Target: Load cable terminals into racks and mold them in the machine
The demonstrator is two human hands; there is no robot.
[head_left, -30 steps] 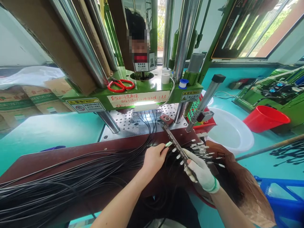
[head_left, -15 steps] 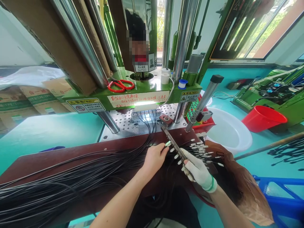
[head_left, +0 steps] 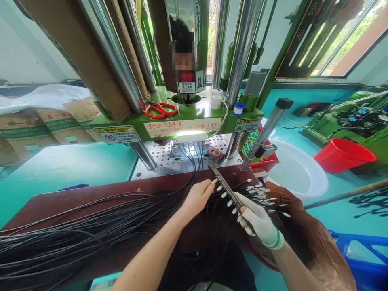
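Note:
My right hand (head_left: 257, 220), in a white glove with bare fingertips showing, grips the lower end of a long narrow metal bar (head_left: 224, 182). The bar slants up and left over the bench, its far end near the press plate. Several small silvery cable connectors (head_left: 229, 203) stick out along its left edge. My left hand (head_left: 198, 198) is bare and pinches one cable connector (head_left: 214, 182) between thumb and forefinger, beside the upper part of the bar. Whether that connector is seated in the bar I cannot tell. Black cables (head_left: 121, 214) run beneath both hands.
A green press (head_left: 121, 135) with steel columns stands ahead, with red-handled scissors (head_left: 160, 110) on its ledge. Cables lead into its lit mould (head_left: 189, 149). Loose connector ends (head_left: 260, 194) lie right of the bar, beside a brown bag (head_left: 321, 230). A white tub (head_left: 315, 173) stands beyond.
The view has shifted slightly, so the press sits further right. The bar and my right hand have moved a little right and down in the picture. My left hand still pinches at the bar.

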